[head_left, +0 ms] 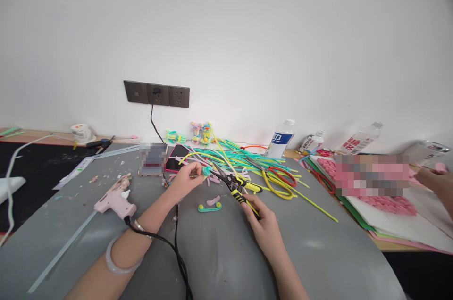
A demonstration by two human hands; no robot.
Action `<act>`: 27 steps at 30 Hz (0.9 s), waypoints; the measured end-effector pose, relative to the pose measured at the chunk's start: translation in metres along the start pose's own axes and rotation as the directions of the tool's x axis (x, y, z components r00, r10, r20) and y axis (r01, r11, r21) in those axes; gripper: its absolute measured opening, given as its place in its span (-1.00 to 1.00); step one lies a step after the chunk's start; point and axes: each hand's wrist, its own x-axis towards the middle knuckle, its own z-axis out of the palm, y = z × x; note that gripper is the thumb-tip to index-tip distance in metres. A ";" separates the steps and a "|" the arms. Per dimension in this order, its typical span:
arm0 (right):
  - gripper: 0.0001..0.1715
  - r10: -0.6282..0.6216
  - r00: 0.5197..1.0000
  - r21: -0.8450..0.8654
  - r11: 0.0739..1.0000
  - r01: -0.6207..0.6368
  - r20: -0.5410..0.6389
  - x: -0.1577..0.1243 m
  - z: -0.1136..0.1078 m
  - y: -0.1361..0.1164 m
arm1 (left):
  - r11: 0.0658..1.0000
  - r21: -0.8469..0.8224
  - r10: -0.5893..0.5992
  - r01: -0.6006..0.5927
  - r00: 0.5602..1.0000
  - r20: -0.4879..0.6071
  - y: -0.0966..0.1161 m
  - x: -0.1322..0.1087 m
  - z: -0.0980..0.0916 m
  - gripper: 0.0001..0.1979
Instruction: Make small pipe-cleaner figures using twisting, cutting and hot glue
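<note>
Between the fingertips of my left hand [187, 179] is a small teal coil [206, 171]. My right hand [260, 219] is wrapped round the yellow-and-black handles of pliers [236, 190], whose dark jaws point left and reach close to the coil; whether they touch it I cannot tell. Just below the jaws, a teal strip with yellow ends [210, 209] and a short pink curved piece [213, 201] lie on the grey table [219, 262]. Behind the hands spreads a pile of teal, yellow and pink fuzzy stems [233, 154].
A pink glue gun [115, 199] with a black cable lies left of my forearm. Scissors with yellow and red handles [279, 182] and a bottle [280, 139] are at the right. Small figures [201, 134] stand by the wall. Another person's hand [437, 179] is at the far right.
</note>
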 end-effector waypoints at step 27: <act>-0.53 -0.002 1.000 0.005 1.000 0.001 0.017 0.000 0.001 0.003 | 1.000 0.010 -0.014 0.014 1.000 0.002 0.004 -0.001 0.000 -0.76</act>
